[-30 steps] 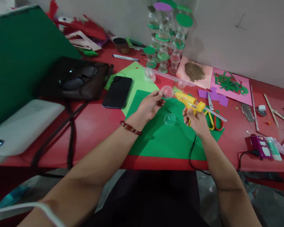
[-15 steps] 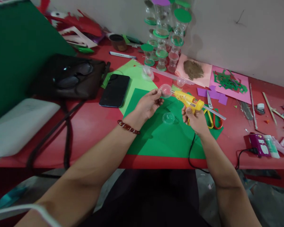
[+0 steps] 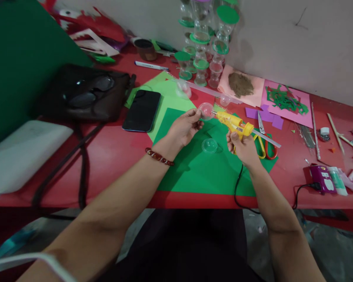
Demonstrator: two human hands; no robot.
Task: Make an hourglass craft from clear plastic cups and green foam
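Note:
My left hand pinches the rim of a small clear plastic cup between thumb and fingers. My right hand is wrapped round the handle of a yellow hot glue gun, with a glue stick poking out of its back end. The gun's metal nozzle points left and meets or nearly meets the cup's right side; I cannot tell if they touch. Below them, a second clear plastic cup rests on the green paper. Scissors with yellow and red handles lie just right of the gun.
A phone and a dark bag with glasses lie to the left. Stacked clear cups stand by the wall. Brown grains and green paper shreds lie on pink sheets. The gun's black cord hangs over the table edge.
The view has shifted very slightly. Both hands, the cup and the glue gun keep nearly the same positions.

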